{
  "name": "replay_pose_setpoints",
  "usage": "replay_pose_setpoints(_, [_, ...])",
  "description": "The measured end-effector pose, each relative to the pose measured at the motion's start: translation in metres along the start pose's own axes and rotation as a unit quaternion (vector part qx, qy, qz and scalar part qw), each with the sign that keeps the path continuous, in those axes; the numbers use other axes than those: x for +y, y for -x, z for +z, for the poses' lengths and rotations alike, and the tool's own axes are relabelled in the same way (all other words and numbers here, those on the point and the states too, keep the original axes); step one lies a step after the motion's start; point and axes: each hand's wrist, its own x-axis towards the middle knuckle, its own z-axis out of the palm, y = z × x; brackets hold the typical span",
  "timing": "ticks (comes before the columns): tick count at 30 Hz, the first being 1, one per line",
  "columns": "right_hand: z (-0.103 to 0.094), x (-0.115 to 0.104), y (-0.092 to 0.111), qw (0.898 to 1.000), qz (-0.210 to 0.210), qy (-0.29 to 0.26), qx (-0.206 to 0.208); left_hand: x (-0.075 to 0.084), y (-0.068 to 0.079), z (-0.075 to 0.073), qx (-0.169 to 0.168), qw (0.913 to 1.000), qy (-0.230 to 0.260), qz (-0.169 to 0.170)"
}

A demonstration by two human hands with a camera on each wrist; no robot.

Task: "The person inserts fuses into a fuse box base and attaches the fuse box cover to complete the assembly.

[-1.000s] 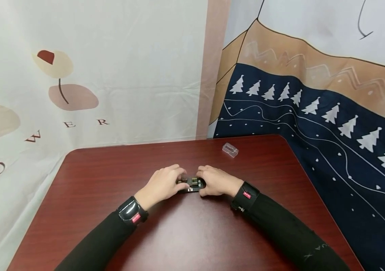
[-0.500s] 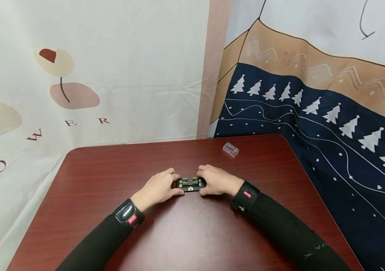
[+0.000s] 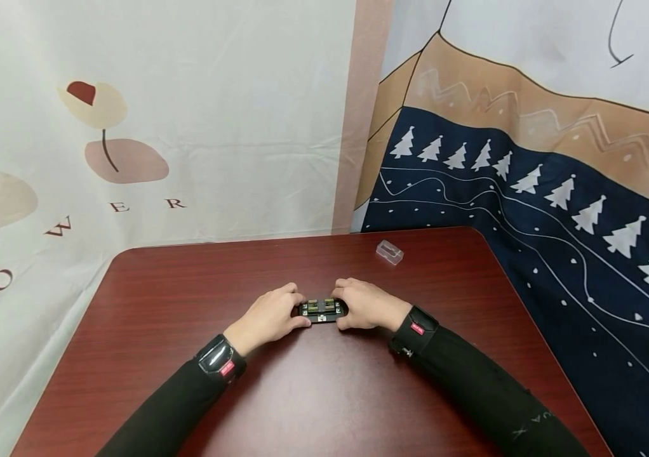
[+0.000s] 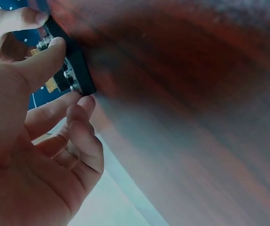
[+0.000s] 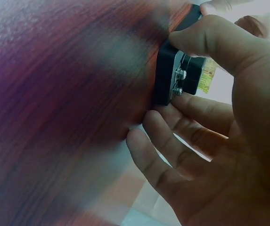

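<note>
A small black block with metal screw terminals and two yellow-marked parts on top lies on the table in the head view. My left hand holds its left end between thumb and fingers. The right hand grips the opposite end, thumb on the near side. In the left wrist view, the black base shows its screws beside the thumb, with index fingertip at its end. Seen from the right wrist, the thumb lies on one long side of the base, and fingertips reach under its end.
A clear plastic cover lies near the back edge of the reddish-brown table. Behind the table hang a pale printed cloth and a dark blue one with white trees.
My left hand has drawn back leftward from over the block to its left end, uncovering the top. The right hand keeps its grip, and the clear cover stays in place.
</note>
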Motion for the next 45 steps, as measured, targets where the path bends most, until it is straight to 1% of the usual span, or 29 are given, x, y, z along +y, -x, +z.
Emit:
replay_pose_setpoints(7, [0.003,0.002,-0.002,1.0,-0.003,0.007,0.002,0.001,-0.001,0.0,-0.007,0.9999,-0.002,-0.013])
replay_pose_setpoints(10, [0.003,0.002,-0.002,1.0,-0.001,0.002,0.002,0.001,0.0,0.0,-0.005,0.9999,-0.001,-0.016])
replay_pose_setpoints(15, [0.002,0.001,-0.002,1.0,0.009,0.0,-0.003,0.003,0.001,0.0,0.0,0.9999,-0.004,-0.011])
replay_pose_setpoints(23, [0.001,-0.001,0.004,1.0,0.019,-0.001,-0.007,0.008,0.002,0.004,-0.003,0.9994,-0.035,0.001])
replay_pose_setpoints(27, [0.0,0.0,0.006,1.0,0.015,-0.006,-0.005,0.007,0.002,0.005,0.004,0.9992,-0.04,0.003])
replay_pose_setpoints(30, [-0.002,0.004,0.01,1.0,0.01,-0.016,-0.003,0.007,0.003,0.006,0.002,0.9991,-0.043,0.006])
replay_pose_setpoints(33, [-0.006,0.012,0.014,0.999,0.013,-0.025,0.019,0.007,0.003,0.006,-0.002,0.999,-0.044,0.009])
replay_pose_setpoints(35, [-0.012,0.02,0.016,0.998,0.021,-0.027,0.049,0.007,0.003,0.006,-0.003,0.999,-0.044,0.009])
replay_pose_setpoints(37, [-0.017,0.03,0.017,0.995,0.04,-0.028,0.083,0.007,0.003,0.007,-0.003,0.999,-0.044,0.008])
replay_pose_setpoints(41, [-0.028,0.051,0.019,0.984,0.094,-0.027,0.146,0.007,0.002,0.007,-0.005,0.9989,-0.047,0.007])
replay_pose_setpoints(45, [-0.035,0.07,0.023,0.969,0.144,-0.021,0.199,0.006,0.002,0.006,-0.01,0.9988,-0.047,0.005])
